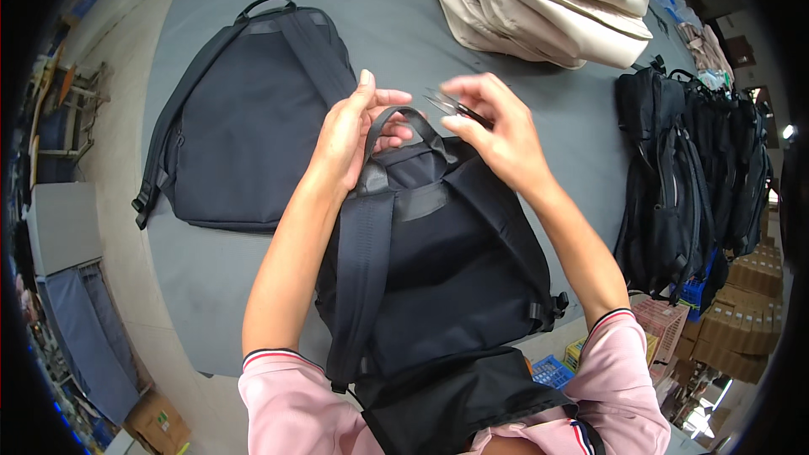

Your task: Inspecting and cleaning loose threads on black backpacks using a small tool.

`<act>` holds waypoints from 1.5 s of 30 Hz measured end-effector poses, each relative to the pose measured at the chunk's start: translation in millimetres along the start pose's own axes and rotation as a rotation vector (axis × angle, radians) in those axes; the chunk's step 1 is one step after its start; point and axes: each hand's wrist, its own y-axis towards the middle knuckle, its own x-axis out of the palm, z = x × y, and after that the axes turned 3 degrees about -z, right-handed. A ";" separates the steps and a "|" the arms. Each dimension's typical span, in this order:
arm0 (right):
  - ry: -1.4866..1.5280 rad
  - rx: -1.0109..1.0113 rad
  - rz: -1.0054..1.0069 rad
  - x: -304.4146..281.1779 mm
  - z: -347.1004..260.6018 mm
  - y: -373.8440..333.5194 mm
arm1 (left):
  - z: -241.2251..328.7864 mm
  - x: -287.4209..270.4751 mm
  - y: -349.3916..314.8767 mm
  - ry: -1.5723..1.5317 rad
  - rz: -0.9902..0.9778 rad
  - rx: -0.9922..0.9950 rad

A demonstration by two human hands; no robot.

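A dark navy backpack [447, 278] lies in front of me with its back panel and shoulder straps facing up. My left hand [344, 136] is at its top carry handle [413, 116], thumb raised and fingers apart. Some of those fingers show through the handle's loop, and none are wrapped round it. In my right hand [510, 131] is a small pair of thread snips [474, 115], dark-bodied with pointed metal blades. The blades point left, just above the handle and apart from it. My right fingers are bent round the snips.
A second dark backpack [253, 126] lies at the left on the grey table [539, 93]. Cream bags [539, 8] are piled at the far right. Several black backpacks [674, 168] stand along the right side. Beyond them are cardboard cartons [742, 320] and plastic crates [661, 324].
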 end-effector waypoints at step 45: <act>-0.183 0.101 -0.303 31.5 -1.9 29.5 | -42.5 8.8 -27.7 1.250 0.639 0.487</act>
